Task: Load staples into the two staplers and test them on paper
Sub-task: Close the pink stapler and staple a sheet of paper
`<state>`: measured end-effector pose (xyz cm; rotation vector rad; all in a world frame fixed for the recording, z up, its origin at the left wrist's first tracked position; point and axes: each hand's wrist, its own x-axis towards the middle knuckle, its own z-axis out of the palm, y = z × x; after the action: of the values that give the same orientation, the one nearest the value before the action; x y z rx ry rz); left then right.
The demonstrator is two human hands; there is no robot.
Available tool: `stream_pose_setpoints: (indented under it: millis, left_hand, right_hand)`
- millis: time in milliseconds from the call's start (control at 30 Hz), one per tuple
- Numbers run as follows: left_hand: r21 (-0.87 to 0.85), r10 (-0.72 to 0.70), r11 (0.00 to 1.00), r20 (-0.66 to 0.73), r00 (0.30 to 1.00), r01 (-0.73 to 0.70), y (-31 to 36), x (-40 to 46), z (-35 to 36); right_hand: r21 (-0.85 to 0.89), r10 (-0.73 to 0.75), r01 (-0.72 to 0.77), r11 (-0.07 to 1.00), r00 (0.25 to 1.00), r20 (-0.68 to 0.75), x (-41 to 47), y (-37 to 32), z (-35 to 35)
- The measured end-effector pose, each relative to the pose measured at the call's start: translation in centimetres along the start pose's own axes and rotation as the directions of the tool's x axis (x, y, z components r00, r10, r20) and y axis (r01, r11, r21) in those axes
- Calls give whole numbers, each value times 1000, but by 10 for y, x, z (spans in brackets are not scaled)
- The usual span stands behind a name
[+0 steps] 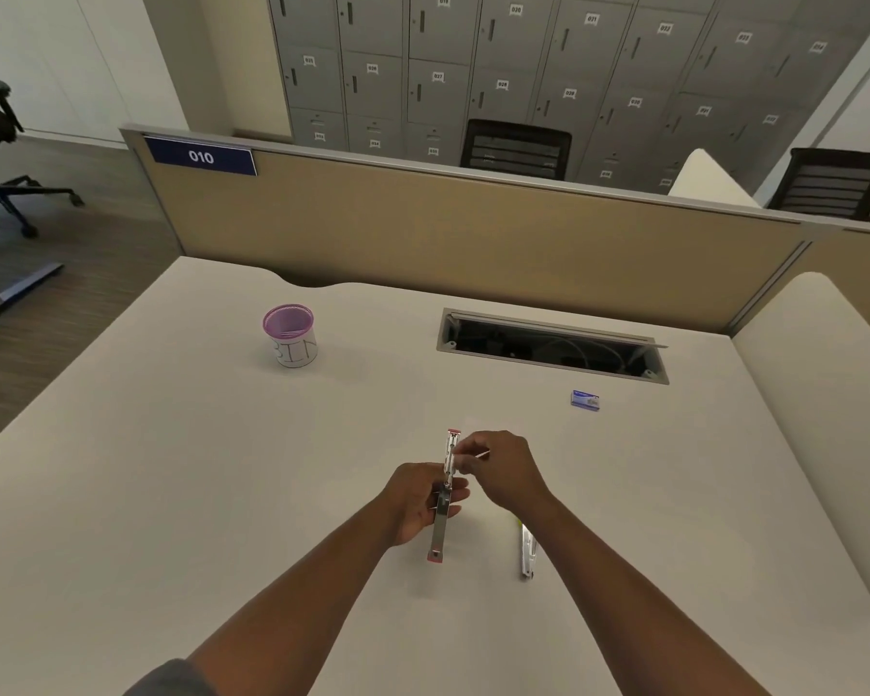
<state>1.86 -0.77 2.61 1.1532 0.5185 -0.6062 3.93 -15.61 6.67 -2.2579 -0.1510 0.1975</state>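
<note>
Head view, one desk, white worktop (172,494). Item: pink-trimmed stapler (444,494), swung fully open into one long strip, held above the worktop's middle, near the front edge; left hand (418,499) grips it around the hinge, fingers curled on the metal. Item: right hand (503,469), fingertips pinched on a thin pale strip, probably staples (473,457), set against the stapler's far, open channel. Item: second stapler (527,552), silver with a yellow-green tip, lying flat on the worktop just right of the first, partly under the right forearm, untouched. Item: small blue staple box (585,399), toward the right, near the cable hatch (553,346) along the back edge. Item: purple-rimmed mesh cup (289,335), paper label reading "BIN", upright, back left.
</note>
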Motion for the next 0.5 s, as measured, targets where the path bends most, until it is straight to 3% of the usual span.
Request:
stream_pose_setpoints:
  millis: [500]
  left_hand:
    - [39, 29, 999, -7, 1000, -29, -2, -2, 10]
  right_hand:
    - [-266, 34, -11, 964, 996, 85, 2, -5, 1]
